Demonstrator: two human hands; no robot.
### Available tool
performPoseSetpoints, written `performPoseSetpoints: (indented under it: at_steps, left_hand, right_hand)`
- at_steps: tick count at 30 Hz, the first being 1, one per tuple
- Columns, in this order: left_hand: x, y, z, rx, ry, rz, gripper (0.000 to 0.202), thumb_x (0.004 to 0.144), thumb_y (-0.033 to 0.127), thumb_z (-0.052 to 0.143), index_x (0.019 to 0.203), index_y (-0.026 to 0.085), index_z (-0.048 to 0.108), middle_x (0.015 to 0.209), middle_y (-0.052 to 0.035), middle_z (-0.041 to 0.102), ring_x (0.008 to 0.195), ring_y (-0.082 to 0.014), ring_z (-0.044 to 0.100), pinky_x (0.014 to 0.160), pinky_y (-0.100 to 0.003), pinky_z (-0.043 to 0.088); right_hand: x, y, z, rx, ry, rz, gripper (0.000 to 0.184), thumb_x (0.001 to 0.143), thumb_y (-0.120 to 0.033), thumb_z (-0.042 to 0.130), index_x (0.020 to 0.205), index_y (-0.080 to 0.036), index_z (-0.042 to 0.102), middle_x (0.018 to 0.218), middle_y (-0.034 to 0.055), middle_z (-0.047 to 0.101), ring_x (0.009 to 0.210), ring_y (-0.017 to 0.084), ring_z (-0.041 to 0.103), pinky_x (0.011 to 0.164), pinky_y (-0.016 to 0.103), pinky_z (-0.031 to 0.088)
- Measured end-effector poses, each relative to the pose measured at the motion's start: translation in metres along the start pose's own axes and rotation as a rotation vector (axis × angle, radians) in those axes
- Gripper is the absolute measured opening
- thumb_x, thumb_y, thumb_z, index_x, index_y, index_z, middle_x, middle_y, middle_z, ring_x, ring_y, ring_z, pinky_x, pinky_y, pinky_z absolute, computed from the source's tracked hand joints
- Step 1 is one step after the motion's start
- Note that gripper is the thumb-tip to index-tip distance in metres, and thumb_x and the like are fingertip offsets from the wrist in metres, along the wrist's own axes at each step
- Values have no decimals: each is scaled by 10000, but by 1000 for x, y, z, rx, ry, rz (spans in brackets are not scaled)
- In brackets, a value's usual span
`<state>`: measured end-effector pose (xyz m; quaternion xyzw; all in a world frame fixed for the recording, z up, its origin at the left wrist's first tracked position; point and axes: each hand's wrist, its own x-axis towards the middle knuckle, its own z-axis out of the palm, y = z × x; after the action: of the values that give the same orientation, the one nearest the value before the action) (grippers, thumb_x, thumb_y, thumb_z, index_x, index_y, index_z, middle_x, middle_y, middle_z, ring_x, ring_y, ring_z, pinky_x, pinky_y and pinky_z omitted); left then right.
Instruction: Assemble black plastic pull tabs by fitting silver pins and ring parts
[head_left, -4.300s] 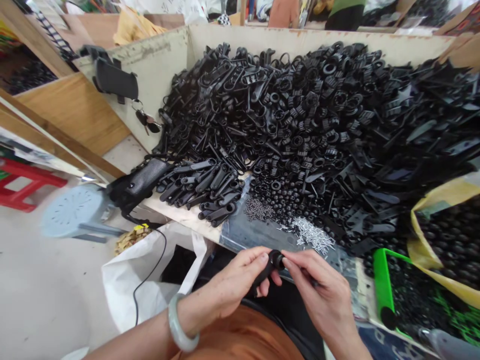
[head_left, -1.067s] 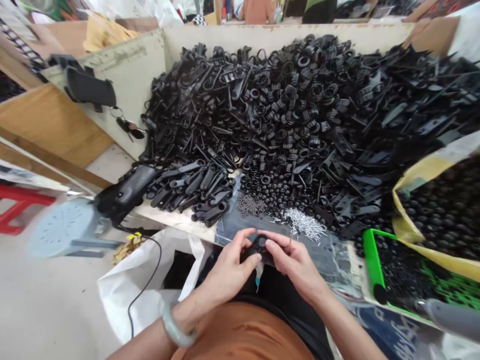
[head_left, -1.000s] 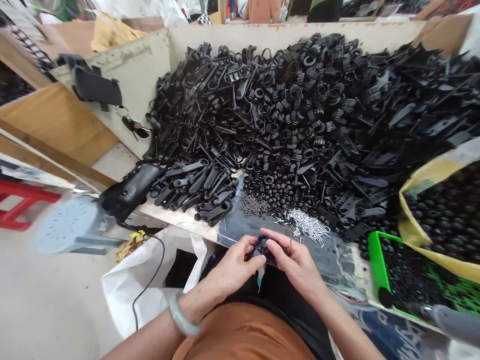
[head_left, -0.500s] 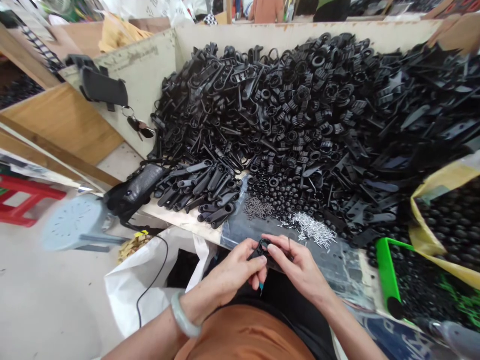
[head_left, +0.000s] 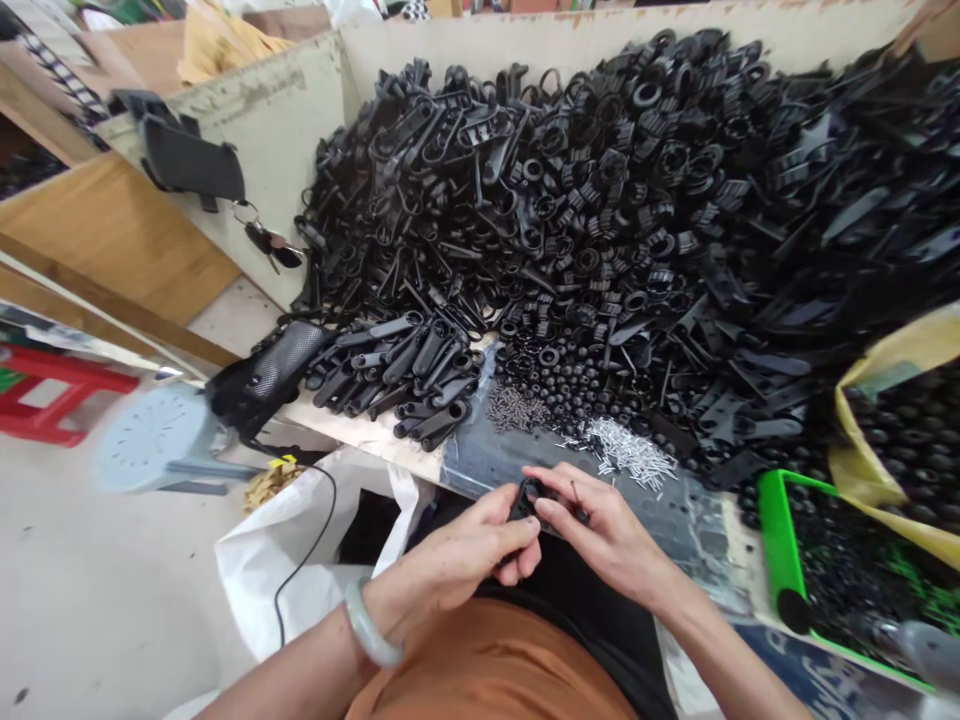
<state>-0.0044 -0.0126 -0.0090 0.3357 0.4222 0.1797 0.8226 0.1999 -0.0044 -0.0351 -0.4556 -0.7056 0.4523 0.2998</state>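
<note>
Both my hands meet just over the near table edge, above my lap. My left hand (head_left: 457, 550), with a pale bangle on the wrist, is closed around a small black plastic part (head_left: 525, 497). My right hand (head_left: 600, 530) pinches the same part from the right, fingers curled and pressed to it. Just beyond my fingers lie a heap of small silver pins (head_left: 626, 455) and a patch of tiny dark screws (head_left: 514, 408). A neat stack of black handle-like pieces (head_left: 405, 375) rests to the left of these.
A huge pile of black plastic parts (head_left: 637, 200) fills the walled table. A green tray (head_left: 780, 540) and a yellow bag (head_left: 900, 440) of black pieces sit right. A white bag (head_left: 300, 560), cable, grey stool (head_left: 150, 440) and red stool (head_left: 45, 400) are left.
Both hands have stayed together on the small black part, shifting slightly nearer the table edge. The teal-tipped thing seen below my left fingers earlier is no longer visible. The camera tilted down a little.
</note>
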Motion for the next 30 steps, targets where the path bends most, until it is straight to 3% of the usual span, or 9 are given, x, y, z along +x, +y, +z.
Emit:
performPoseSetpoints:
  at_steps: [4, 8, 12, 14, 17, 20, 24, 30]
  left_hand:
    - [0, -2, 0, -38, -30, -2, 328, 905, 444, 652, 1026, 163, 535, 678, 40, 557, 546, -70, 420, 541, -223, 297]
    - [-1, 0, 4, -73, -16, -27, 333, 845, 454, 693, 919, 182, 516, 623, 50, 537, 505, -65, 387, 508, -220, 265]
    - [-4, 7, 1, -17, 27, 28, 368, 862, 502, 680, 995, 178, 567, 614, 62, 494, 500, -76, 355, 488, -224, 243]
    - [-3, 11, -6, 124, 196, 157, 344, 888, 492, 665, 1022, 183, 596, 662, 50, 512, 548, -92, 396, 521, -225, 292]
    - [3, 18, -19, 507, 545, 370, 208, 913, 396, 638, 877, 192, 614, 739, 14, 593, 677, -133, 520, 637, -248, 374]
    - [16, 25, -27, 981, 737, 375, 178, 953, 316, 570, 826, 206, 626, 690, 2, 631, 671, -168, 591, 652, -273, 360]
    - [40, 33, -25, 1393, 803, 234, 158, 985, 277, 538, 983, 210, 680, 766, -72, 734, 686, -237, 692, 626, -300, 343]
    - [51, 34, -24, 1435, 768, 227, 193, 1007, 286, 513, 991, 184, 676, 787, -125, 756, 744, -288, 734, 643, -318, 371]
  right_hand:
    - [-1, -1, -2, -20, -60, -15, 379, 1071, -370, 473, 1358, -204, 656, 979, 55, 653, 884, 171, 654, 821, 301, 529]
    - [-4, -5, -2, -49, -59, -4, 382, 1066, -394, 479, 1328, -200, 678, 966, 60, 665, 864, 176, 660, 792, 302, 536]
    - [-3, -6, -2, -42, 13, 27, 407, 1044, -443, 520, 1352, -222, 667, 901, 35, 667, 788, 168, 651, 729, 285, 531]
    - [-1, -1, -5, -69, 131, 66, 396, 1029, -463, 536, 1291, -217, 701, 837, 23, 661, 724, 166, 632, 676, 279, 513]
    - [3, 8, -13, -184, 332, 124, 352, 1008, -485, 545, 1065, -217, 766, 787, 25, 664, 646, 165, 585, 633, 288, 481]
    - [3, 13, -19, -270, 422, 139, 367, 1003, -502, 532, 951, -221, 763, 763, 29, 663, 597, 164, 542, 626, 299, 474]
    - [-1, 11, -21, -315, 422, 113, 339, 1014, -469, 525, 925, -229, 748, 739, 19, 652, 575, 165, 542, 613, 296, 469]
    - [15, 7, -6, -363, 348, 34, 260, 1051, -316, 472, 1007, -223, 710, 894, 48, 701, 774, 190, 673, 717, 286, 517]
